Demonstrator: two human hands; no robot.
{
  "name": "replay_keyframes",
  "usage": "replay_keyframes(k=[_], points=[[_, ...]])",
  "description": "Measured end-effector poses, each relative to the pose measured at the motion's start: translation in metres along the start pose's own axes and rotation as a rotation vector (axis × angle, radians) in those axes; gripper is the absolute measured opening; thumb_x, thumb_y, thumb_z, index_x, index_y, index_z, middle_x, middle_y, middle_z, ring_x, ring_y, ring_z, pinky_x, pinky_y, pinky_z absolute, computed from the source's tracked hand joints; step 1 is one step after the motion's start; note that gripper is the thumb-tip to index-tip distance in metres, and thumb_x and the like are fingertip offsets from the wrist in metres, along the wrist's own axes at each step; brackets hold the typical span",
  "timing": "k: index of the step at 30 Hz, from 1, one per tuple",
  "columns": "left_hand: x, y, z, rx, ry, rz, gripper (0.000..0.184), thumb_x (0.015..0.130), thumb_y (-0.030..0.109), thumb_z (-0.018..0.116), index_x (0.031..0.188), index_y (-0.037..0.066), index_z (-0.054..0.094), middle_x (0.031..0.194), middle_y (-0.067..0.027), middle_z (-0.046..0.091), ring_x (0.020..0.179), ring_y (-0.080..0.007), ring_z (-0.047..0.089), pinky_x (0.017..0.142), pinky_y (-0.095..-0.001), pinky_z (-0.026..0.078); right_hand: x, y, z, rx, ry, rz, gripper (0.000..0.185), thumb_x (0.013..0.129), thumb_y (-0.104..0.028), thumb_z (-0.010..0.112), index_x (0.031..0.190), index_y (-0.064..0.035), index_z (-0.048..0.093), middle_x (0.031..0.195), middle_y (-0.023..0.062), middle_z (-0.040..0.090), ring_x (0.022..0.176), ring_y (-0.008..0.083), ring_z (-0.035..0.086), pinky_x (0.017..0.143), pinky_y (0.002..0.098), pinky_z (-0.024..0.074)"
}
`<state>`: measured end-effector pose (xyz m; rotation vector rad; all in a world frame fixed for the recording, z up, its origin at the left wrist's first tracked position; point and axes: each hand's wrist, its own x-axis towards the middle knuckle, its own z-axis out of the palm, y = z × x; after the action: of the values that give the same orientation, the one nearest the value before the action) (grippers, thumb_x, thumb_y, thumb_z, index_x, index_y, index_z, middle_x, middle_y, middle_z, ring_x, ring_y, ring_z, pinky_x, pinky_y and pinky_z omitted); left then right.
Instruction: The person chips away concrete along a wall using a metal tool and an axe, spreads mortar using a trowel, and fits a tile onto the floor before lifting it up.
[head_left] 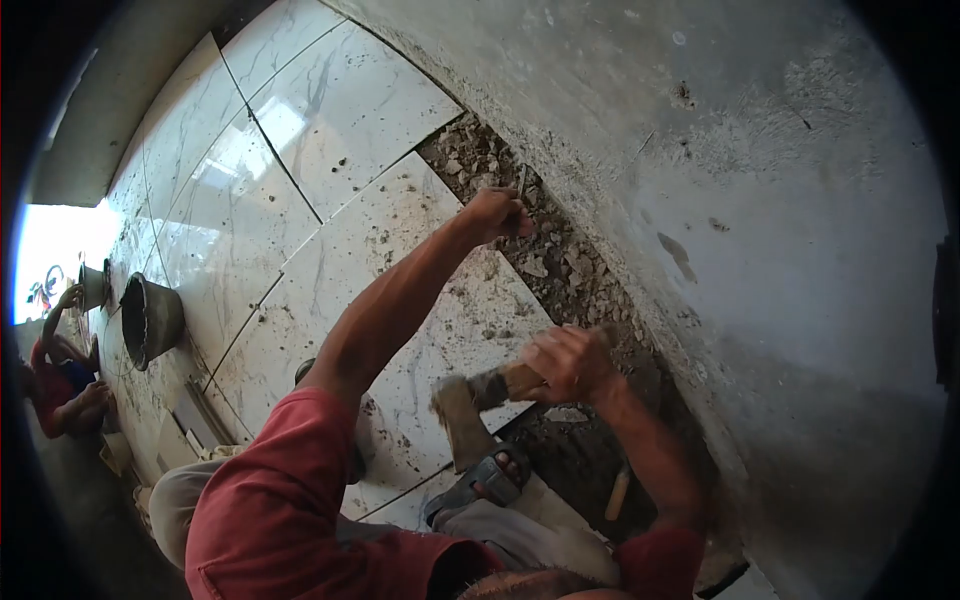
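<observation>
My left hand is closed over the rubble strip, with a thin metal rod, possibly a chisel, poking up out of the fist. Its lower end is hidden. My right hand, slightly blurred, grips the wooden handle of a hatchet, whose dusty, wide head hangs over the tile near my sandalled foot. Dark wrapping covers the handle close to the head. Beneath both hands runs a strip of broken mortar and rubble between the floor tiles and the wall.
A rough grey wall rises along the right. A tool with a wooden handle lies in the dirt near my right forearm. At left stand a dark bucket and stacked tile pieces. Beyond, another person sits touching a second bucket.
</observation>
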<state>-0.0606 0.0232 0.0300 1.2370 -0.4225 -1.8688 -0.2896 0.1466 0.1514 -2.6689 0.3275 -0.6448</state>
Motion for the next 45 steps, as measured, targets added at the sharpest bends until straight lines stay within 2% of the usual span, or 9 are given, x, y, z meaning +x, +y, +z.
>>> replay_keyframes(k=[11, 16, 20, 28, 30, 32, 39, 42, 45], points=[[-0.007, 0.002, -0.001, -0.072, -0.07, -0.053, 0.046, 0.093, 0.003, 0.041, 0.136, -0.004, 0.027, 0.083, -0.0091, 0.054, 0.078, -0.0257, 0.063, 0.074, -0.0425, 0.057, -0.022, 0.041, 0.028, -0.067, -0.097, 0.422, 0.056, 0.077, -0.059, 0.06, 0.083, -0.0039, 0.055, 0.067, 0.0117, 0.058, 0.055, 0.027, 0.062, 0.051, 0.0389, 0.0536], [-0.007, 0.007, 0.012, -0.003, -0.005, -0.039, 0.04, 0.092, 0.001, 0.042, 0.13, -0.007, 0.033, 0.084, -0.0116, 0.054, 0.077, -0.028, 0.064, 0.073, -0.0458, 0.057, -0.002, 0.021, 0.011, 0.045, -0.083, -0.085, 0.05, 0.077, -0.057, 0.06, 0.082, -0.0076, 0.057, 0.065, 0.0081, 0.058, 0.054, 0.0254, 0.061, 0.053, 0.0357, 0.0527], [-0.001, -0.004, 0.009, 0.006, 0.008, -0.004, 0.039, 0.092, 0.001, 0.043, 0.128, -0.008, 0.033, 0.084, -0.0137, 0.055, 0.075, -0.0301, 0.064, 0.073, -0.0473, 0.057, -0.036, 0.072, 0.029, -0.173, -0.193, 0.702, 0.048, 0.077, -0.055, 0.063, 0.082, -0.008, 0.056, 0.066, 0.0113, 0.059, 0.056, 0.0273, 0.062, 0.053, 0.0395, 0.0523], [0.002, -0.004, 0.008, -0.01, 0.06, 0.012, 0.017, 0.092, 0.002, 0.041, 0.105, -0.006, 0.046, 0.083, -0.0144, 0.055, 0.072, -0.0299, 0.064, 0.072, -0.0493, 0.057, -0.025, 0.029, 0.026, 0.094, -0.027, -0.01, 0.032, 0.079, -0.039, 0.061, 0.073, -0.0077, 0.055, 0.056, 0.0057, 0.053, 0.049, 0.0218, 0.058, 0.048, 0.0392, 0.0499], [0.005, -0.009, 0.005, -0.002, -0.009, 0.02, 0.015, 0.092, 0.001, 0.04, 0.103, -0.006, 0.047, 0.084, -0.0152, 0.055, 0.073, -0.0305, 0.064, 0.072, -0.0502, 0.056, -0.031, 0.054, 0.027, -0.162, -0.237, 0.075, 0.035, 0.081, -0.043, 0.06, 0.073, -0.0096, 0.057, 0.058, 0.0049, 0.055, 0.052, 0.0206, 0.06, 0.047, 0.0372, 0.0491], [0.008, -0.012, 0.007, -0.048, 0.067, 0.019, 0.013, 0.092, 0.0, 0.04, 0.101, -0.006, 0.047, 0.084, -0.0156, 0.054, 0.073, -0.0318, 0.063, 0.072, -0.0517, 0.056, -0.037, 0.062, 0.031, -0.208, -0.388, 0.806, 0.035, 0.082, -0.045, 0.059, 0.067, -0.0135, 0.056, 0.058, 0.0042, 0.054, 0.052, 0.0185, 0.06, 0.046, 0.0354, 0.0475], [0.01, -0.004, 0.009, -0.026, 0.062, -0.013, 0.02, 0.092, 0.001, 0.041, 0.11, -0.008, 0.045, 0.085, -0.0153, 0.054, 0.073, -0.0328, 0.063, 0.072, -0.0523, 0.055, -0.037, 0.036, 0.034, -0.018, -0.125, 0.068, 0.047, 0.082, -0.054, 0.055, 0.081, -0.0073, 0.053, 0.058, 0.0094, 0.056, 0.052, 0.0288, 0.061, 0.048, 0.0432, 0.0504], [0.015, -0.01, 0.006, -0.031, 0.01, -0.015, 0.028, 0.092, 0.002, 0.041, 0.118, -0.009, 0.041, 0.087, -0.0157, 0.053, 0.073, -0.0333, 0.063, 0.073, -0.0521, 0.055, -0.036, 0.065, 0.028, -0.227, -0.253, 0.784, 0.046, 0.076, -0.056, 0.061, 0.072, -0.0105, 0.054, 0.059, 0.0072, 0.056, 0.053, 0.022, 0.06, 0.049, 0.0383, 0.0501], [0.003, -0.005, 0.013, -0.08, 0.066, -0.028, 0.022, 0.092, 0.002, 0.042, 0.112, -0.008, 0.044, 0.084, -0.0147, 0.054, 0.074, -0.033, 0.063, 0.073, -0.0511, 0.055, -0.024, 0.009, 0.033, -0.012, -0.219, 0.499, 0.049, 0.076, -0.055, 0.061, 0.071, -0.0064, 0.054, 0.066, 0.0177, 0.06, 0.059, 0.0292, 0.064, 0.051, 0.0405, 0.0507]])
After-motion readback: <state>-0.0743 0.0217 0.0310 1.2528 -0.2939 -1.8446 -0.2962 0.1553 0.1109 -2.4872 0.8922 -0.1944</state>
